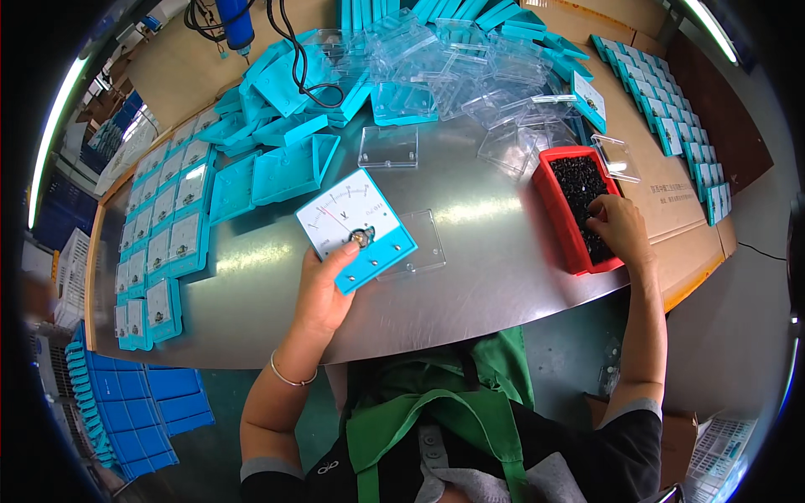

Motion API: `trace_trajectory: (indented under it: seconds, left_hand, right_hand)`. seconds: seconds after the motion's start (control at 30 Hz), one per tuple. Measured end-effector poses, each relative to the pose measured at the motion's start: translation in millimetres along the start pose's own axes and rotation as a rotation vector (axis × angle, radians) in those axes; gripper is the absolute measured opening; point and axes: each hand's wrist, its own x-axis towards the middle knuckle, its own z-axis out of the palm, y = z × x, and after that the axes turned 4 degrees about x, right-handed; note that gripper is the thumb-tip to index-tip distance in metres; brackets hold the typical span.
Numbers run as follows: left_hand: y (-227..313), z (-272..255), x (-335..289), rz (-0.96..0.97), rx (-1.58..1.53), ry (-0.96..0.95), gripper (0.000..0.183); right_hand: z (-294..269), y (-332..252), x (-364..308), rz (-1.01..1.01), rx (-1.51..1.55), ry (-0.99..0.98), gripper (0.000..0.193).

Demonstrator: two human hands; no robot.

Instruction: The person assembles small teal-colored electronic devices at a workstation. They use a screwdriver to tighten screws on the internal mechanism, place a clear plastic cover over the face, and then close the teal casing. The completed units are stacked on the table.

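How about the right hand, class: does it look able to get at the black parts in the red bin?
Very likely yes: the right hand is right at the black parts, and the red bin shows no lid in the way.

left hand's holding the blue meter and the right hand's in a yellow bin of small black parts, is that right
Not quite: the bin is red, not yellow, as the head view shows. The left hand does hold the blue meter, and the right hand is in that bin of small black parts.
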Motion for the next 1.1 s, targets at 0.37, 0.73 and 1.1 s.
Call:
trace_trajectory:
  seconds: [0.37,0.73,1.1]
  left_hand:
    - [-14,-4,37,-0.130,-0.048,-0.092,0.039]
    - [-20,-7,36,-0.090,-0.007,-0.073,0.040]
    - [-23,0,32,-0.046,0.062,-0.032,0.039]
  right_hand:
    - [-13,-31,-11,-0.172,0.085,0.200,0.008]
    - [75,-141,-28,-0.788,0.308,-0.188,0.034]
    - [94,-123,-25,-1.163,0.138,-0.086,0.040]
